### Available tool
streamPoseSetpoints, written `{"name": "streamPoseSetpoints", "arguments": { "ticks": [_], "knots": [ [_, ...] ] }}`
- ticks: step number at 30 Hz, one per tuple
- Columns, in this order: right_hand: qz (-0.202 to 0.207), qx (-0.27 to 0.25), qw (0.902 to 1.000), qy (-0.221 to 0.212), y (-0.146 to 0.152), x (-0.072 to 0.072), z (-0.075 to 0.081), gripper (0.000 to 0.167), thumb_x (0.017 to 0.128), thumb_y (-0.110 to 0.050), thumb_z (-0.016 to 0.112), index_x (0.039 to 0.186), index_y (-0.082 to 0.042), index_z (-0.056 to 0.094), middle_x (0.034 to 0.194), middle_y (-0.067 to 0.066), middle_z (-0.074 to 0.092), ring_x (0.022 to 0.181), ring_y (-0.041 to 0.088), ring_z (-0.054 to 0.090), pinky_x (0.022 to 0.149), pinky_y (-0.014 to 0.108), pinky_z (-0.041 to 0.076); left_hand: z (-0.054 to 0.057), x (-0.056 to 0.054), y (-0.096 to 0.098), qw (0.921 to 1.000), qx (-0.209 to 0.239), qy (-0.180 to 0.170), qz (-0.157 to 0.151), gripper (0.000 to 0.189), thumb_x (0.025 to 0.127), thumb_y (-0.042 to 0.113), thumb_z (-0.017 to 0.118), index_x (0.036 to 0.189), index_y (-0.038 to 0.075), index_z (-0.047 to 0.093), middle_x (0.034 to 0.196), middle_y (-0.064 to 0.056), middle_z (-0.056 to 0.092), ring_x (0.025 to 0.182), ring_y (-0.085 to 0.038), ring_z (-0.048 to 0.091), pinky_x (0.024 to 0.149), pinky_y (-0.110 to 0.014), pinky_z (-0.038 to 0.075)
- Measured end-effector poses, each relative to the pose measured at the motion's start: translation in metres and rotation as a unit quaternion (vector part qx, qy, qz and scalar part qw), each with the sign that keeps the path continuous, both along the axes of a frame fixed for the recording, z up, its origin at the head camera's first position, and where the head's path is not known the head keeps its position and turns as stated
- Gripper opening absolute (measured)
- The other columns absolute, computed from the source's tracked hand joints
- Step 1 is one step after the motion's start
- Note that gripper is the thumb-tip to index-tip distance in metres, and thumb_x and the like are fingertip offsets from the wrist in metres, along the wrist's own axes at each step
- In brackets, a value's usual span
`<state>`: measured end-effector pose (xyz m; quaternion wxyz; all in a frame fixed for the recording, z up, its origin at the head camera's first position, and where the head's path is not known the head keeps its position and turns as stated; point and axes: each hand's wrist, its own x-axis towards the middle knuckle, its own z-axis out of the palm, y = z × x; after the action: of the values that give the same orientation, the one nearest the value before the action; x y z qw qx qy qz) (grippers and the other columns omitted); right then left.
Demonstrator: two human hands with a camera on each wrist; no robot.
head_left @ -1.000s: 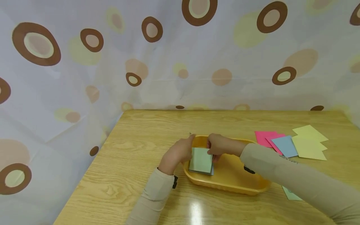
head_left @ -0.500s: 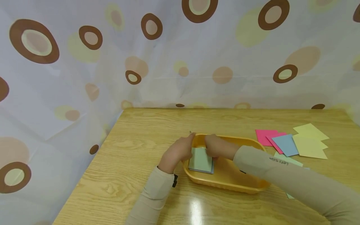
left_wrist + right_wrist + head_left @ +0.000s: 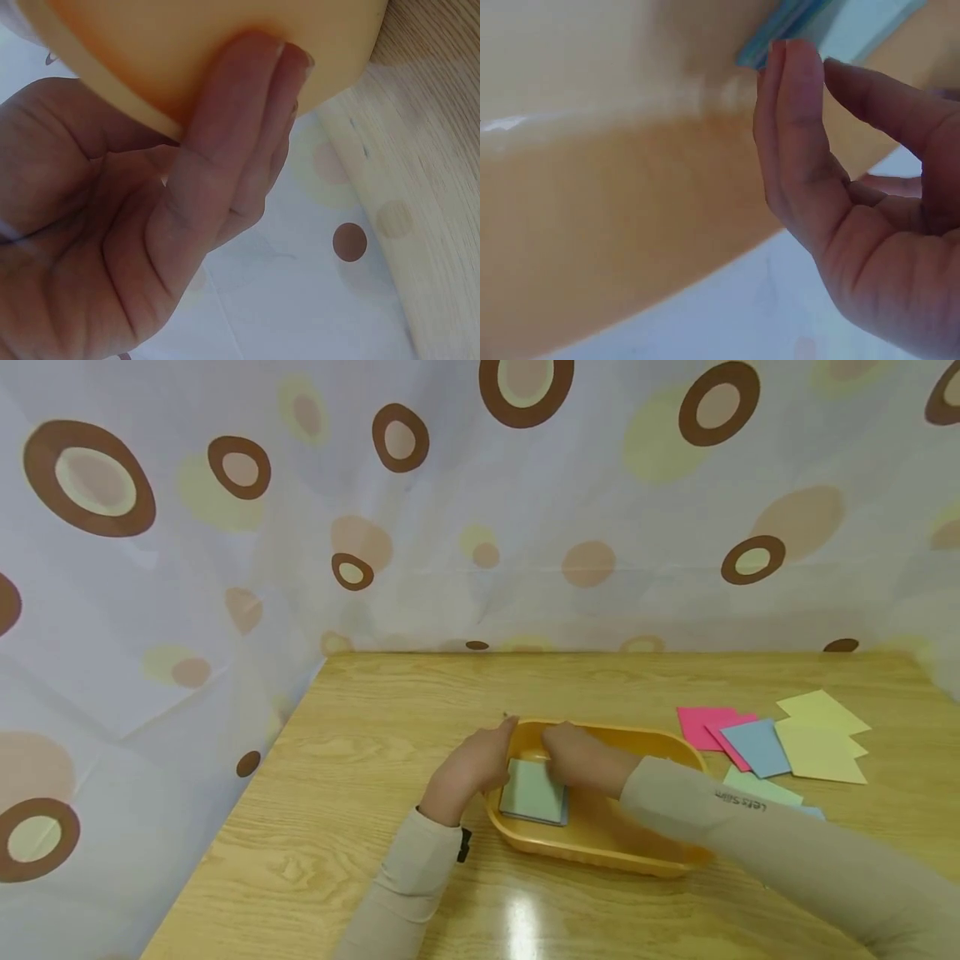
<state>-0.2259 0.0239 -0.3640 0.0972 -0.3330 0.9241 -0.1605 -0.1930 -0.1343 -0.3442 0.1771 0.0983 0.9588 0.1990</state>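
Note:
My left hand [image 3: 468, 768] grips the left end of a yellow-orange plastic tray [image 3: 622, 831]. In the left wrist view its fingers [image 3: 240, 97] lie along the tray wall. A small stack of square sticky notes [image 3: 531, 792], pale green on top and blue beneath, lies inside at the tray's left end. My right hand [image 3: 581, 760] reaches into the tray at the far right corner of that stack. In the right wrist view the fingertips [image 3: 801, 56] and thumb nearly meet at the stack's blue edge, pinching it there; the contact itself is partly hidden.
To the right of the tray lie pink notes [image 3: 701, 727], a blue note [image 3: 757, 747], several pale yellow notes [image 3: 821, 750] and pale green ones [image 3: 761, 787]. The right sleeve [image 3: 750, 818] crosses the tray's right end. A patterned sheet [image 3: 480, 510] hangs behind the wooden table [image 3: 360, 793].
My right hand has moved slightly left and away over the stack's far corner, its thumb now out of sight in the head view. The left hand stays on the tray.

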Motion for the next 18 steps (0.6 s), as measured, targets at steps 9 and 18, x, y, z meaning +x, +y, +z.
{"name": "streamPoseSetpoints", "arguments": {
  "ticks": [9,18],
  "knots": [
    [0.061,-0.095,0.9933,0.024,0.004,0.012,0.035,0.013,0.090,-0.006,0.066,0.079,-0.005,0.058,0.067,-0.001,0.057,0.054,0.008,0.050,0.051,0.022,0.044,-0.001,0.000,-0.005,0.9999,0.009,0.012,0.000,0.073,0.087,-0.009,0.057,0.152,0.005,0.025,0.057,-0.001,0.039,0.044,-0.011,0.034,0.042,-0.020,0.030],
    [0.056,-0.204,0.9773,-0.005,0.082,-0.008,0.068,0.009,0.094,-0.013,0.062,0.095,-0.007,0.070,0.077,-0.002,0.064,0.067,0.010,0.060,0.065,0.027,0.052,-0.001,0.001,0.000,0.9995,0.031,0.000,0.003,0.075,0.087,-0.012,0.055,0.152,0.005,0.023,0.061,-0.005,0.050,0.045,-0.013,0.042,0.042,-0.021,0.037]
  ]
}}
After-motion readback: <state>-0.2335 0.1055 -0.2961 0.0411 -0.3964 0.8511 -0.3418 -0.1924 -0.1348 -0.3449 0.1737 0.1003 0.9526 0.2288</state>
